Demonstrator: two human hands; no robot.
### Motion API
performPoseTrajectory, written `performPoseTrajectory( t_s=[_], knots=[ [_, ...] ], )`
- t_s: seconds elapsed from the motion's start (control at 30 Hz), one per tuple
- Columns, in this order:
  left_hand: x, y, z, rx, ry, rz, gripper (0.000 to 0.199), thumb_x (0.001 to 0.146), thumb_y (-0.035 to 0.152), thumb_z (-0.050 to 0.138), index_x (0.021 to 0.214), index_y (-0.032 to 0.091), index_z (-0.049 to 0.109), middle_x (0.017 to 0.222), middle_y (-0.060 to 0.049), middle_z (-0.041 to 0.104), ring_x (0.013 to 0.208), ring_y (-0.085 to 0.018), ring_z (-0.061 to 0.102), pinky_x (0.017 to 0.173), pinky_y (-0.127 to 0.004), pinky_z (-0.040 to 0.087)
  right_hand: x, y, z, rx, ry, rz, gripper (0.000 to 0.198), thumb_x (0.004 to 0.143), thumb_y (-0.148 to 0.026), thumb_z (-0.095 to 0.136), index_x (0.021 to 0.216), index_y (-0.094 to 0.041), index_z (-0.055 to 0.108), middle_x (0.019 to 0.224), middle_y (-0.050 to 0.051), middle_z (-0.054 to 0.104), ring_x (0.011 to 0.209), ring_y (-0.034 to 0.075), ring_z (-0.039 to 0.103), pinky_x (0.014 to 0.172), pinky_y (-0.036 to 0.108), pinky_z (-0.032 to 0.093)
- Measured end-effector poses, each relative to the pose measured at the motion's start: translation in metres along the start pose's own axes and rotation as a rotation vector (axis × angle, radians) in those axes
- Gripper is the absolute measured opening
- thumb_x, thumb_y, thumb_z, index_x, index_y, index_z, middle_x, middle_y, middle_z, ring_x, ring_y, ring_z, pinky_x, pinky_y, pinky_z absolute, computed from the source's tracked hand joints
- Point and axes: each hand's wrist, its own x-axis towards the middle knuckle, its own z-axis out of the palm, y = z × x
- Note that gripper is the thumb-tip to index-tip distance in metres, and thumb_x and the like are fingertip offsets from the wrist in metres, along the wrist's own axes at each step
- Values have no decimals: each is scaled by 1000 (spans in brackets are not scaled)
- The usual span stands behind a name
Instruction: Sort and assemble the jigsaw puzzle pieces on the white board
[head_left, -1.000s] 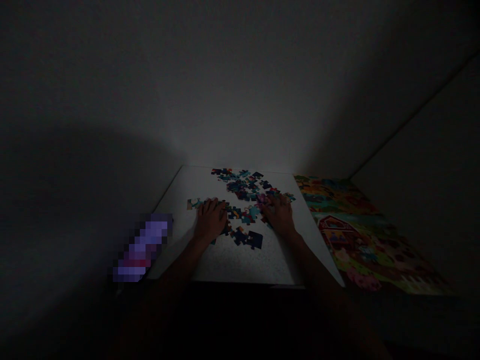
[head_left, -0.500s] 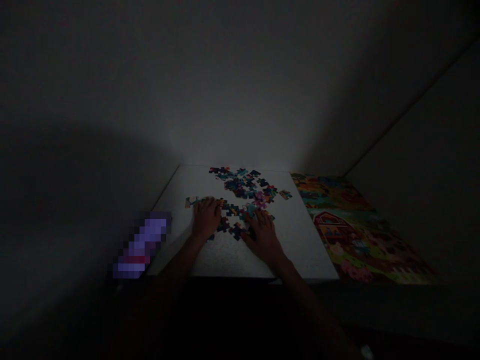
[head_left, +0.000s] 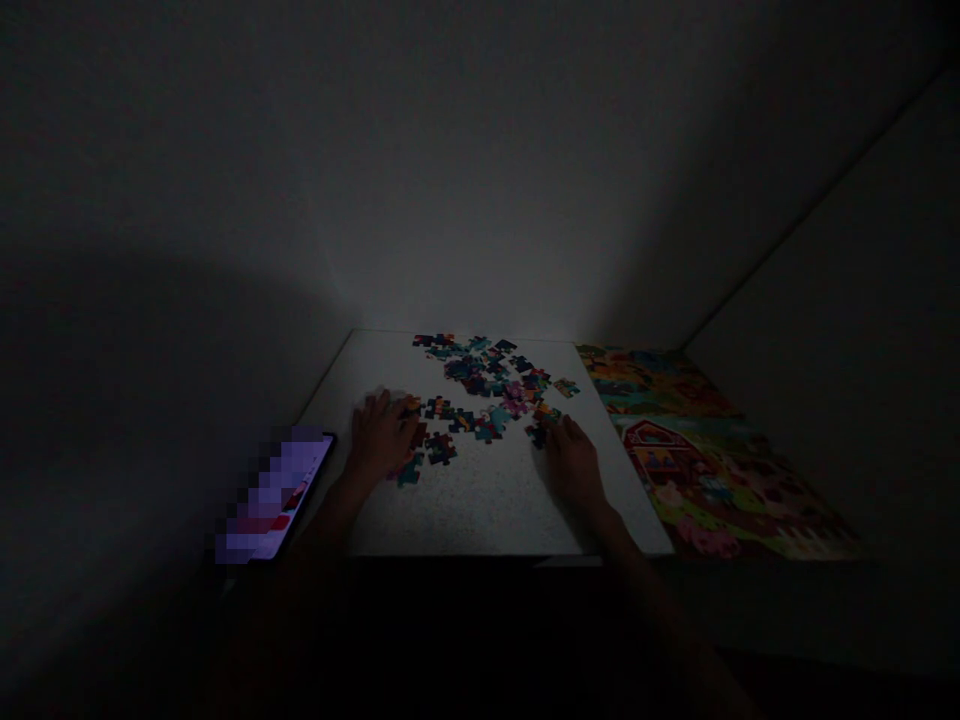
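In dim light, many loose jigsaw puzzle pieces (head_left: 487, 380) lie on a white board (head_left: 480, 510). My left hand (head_left: 379, 440) rests at the left of them, fingers spread flat over a few puzzle pieces (head_left: 410, 470) that it partly covers. Near the right side of the board is my right hand (head_left: 574, 462), its fingers bent and closed at a dark puzzle piece (head_left: 535, 434). The fingertips hide part of that piece. Between the hands runs an uneven row of puzzle pieces (head_left: 461, 420), with a dark piece (head_left: 441, 448) just below it.
A lit phone or tablet (head_left: 300, 490), partly blurred out, lies left of the board. Colourful farm pictures (head_left: 720, 490) lie along the right, one showing a red barn (head_left: 654, 435). A pale wall (head_left: 465, 200) rises behind the board's far edge.
My right hand has moved right and slightly away, and a dark piece has shifted right with it. My left hand has moved left and slightly nearer, uncovering pieces in the row.
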Motion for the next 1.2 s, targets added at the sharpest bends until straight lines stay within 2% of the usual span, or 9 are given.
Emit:
performPoseTrajectory(
  t_s=[0.07, 0.13, 0.2, 0.47, 0.87, 1.2],
  knots=[
    [-11, -1, 3, 115, -56, 6, 50, 93, 46, 53, 141, 29, 52, 155, -13, 37, 146, -39, 25, 112, -64, 25, 8, -5, 0, -31, -21, 15, 47, 100, -42, 37, 141, -25, 51, 147, 14, 46, 139, 30, 37, 111, 50, 30],
    [-20, 1, 5, 168, -61, 36, 57, 93, 49, 54, 145, 29, 46, 157, -13, 32, 147, -38, 20, 114, -62, 23, 11, -11, 1, -71, -47, 27, 55, 97, -52, 42, 145, -25, 47, 150, 14, 42, 141, 33, 34, 113, 52, 26],
    [-24, 3, 6, 196, -45, 62, 56, 94, 50, 52, 145, 28, 47, 158, -13, 32, 148, -36, 19, 116, -59, 22, 10, -15, 1, -95, -68, 26, 59, 96, -55, 42, 147, -25, 44, 152, 15, 40, 142, 34, 32, 113, 53, 24],
    [-24, 7, 3, 209, -80, 38, 51, 97, 49, 47, 142, 25, 50, 157, -13, 33, 148, -35, 21, 118, -55, 21, 6, -16, -2, -109, -65, 25, 57, 96, -51, 45, 146, -22, 46, 151, 16, 41, 143, 34, 33, 115, 50, 24],
    [-25, 5, 4, 190, -17, 62, 48, 95, 43, 51, 139, 24, 54, 154, -11, 39, 147, -33, 26, 116, -53, 27, 5, -11, 2, -89, -34, -3, 55, 97, -51, 43, 145, -24, 47, 150, 14, 43, 141, 32, 34, 115, 51, 26],
    [-25, 5, 4, 214, -20, 83, 48, 95, 42, 51, 138, 21, 55, 154, -14, 39, 146, -34, 28, 117, -51, 26, 5, -11, 1, -75, -53, 0, 56, 97, -51, 42, 146, -23, 46, 152, 15, 41, 142, 32, 33, 115, 50, 24]
  ],
)
